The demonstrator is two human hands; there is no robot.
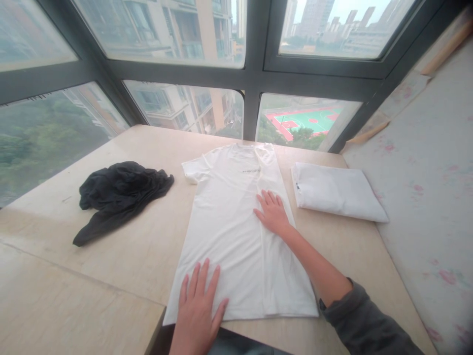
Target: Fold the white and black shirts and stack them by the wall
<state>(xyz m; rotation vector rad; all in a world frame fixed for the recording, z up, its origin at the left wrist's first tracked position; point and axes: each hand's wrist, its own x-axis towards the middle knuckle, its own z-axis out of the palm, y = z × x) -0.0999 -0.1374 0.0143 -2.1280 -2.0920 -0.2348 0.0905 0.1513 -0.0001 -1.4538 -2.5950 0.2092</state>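
Observation:
A white T-shirt [229, 222] lies spread on the stone sill, its collar toward the window and its hem toward me. Its right side is folded inward over the front, partly covering the small dark chest print. The left sleeve sticks out flat. My left hand [199, 301] rests on the shirt near the lower left hem, fingers spread. Farther up, my right hand [272, 212] lies flat on the folded right part, fingers apart. Neither hand grips anything.
A crumpled black garment [118, 192] lies on the left of the sill [111, 276]. To the right sits a folded white cloth [336, 191], beside the floral wall [424, 212]. Grey-framed windows [252, 74] bound the back. The sill's front edge is close below the hem.

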